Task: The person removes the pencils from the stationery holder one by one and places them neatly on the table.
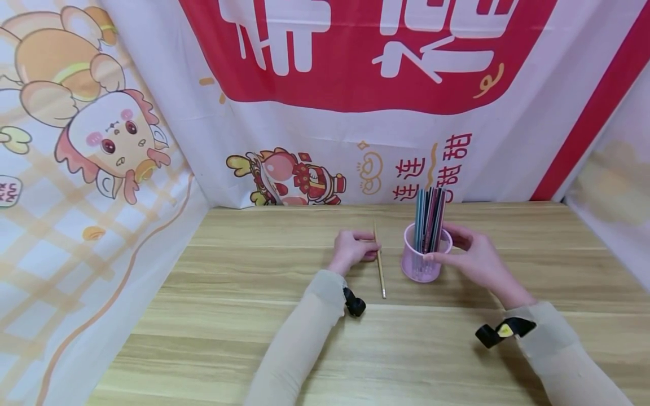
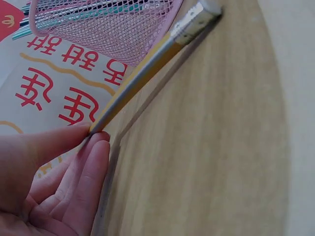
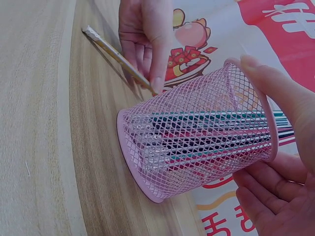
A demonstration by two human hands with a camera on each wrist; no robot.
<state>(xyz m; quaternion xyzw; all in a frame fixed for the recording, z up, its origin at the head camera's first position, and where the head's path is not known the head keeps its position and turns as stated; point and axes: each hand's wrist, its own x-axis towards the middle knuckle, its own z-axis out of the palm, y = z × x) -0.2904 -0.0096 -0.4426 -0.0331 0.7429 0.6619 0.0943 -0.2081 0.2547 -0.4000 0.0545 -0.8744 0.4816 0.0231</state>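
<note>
A yellow pencil (image 1: 381, 273) with a metal-banded white eraser end is pinched between the thumb and fingers of the left hand (image 1: 352, 248); in the left wrist view the pencil (image 2: 138, 81) slants up from the fingertips of that hand (image 2: 59, 182), eraser end away from them. To its right stands a pink mesh cup (image 1: 421, 270) holding several dark, teal and pink pencils (image 1: 429, 220). The right hand (image 1: 474, 256) grips the cup's rim from the right. In the right wrist view, its thumb and fingers lie on opposite sides of the cup (image 3: 197, 142) near the rim.
A wooden table (image 1: 228, 338) lies under both hands. Behind it hangs a printed red and white cloth (image 1: 365, 84), with a cartoon-patterned cloth (image 1: 101, 225) along the left side and a pale one at the right. Black straps are on both wrists.
</note>
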